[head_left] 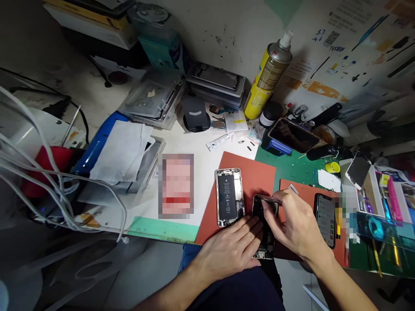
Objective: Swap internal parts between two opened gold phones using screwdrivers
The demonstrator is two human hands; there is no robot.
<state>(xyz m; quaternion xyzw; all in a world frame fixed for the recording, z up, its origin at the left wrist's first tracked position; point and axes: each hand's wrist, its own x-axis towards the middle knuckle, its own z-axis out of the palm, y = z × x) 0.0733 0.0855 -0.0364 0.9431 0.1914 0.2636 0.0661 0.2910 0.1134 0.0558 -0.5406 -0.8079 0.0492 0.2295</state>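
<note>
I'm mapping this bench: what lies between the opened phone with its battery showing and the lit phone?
In the head view, another opened phone lies between, the left hand on it, the right hand at its top.

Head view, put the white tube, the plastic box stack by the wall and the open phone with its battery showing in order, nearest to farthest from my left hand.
From your left hand:
1. Open phone, just beyond the fingers on the reddish mat.
2. White tube, farther back on the white surface.
3. Plastic box stack, farthest back.
</note>
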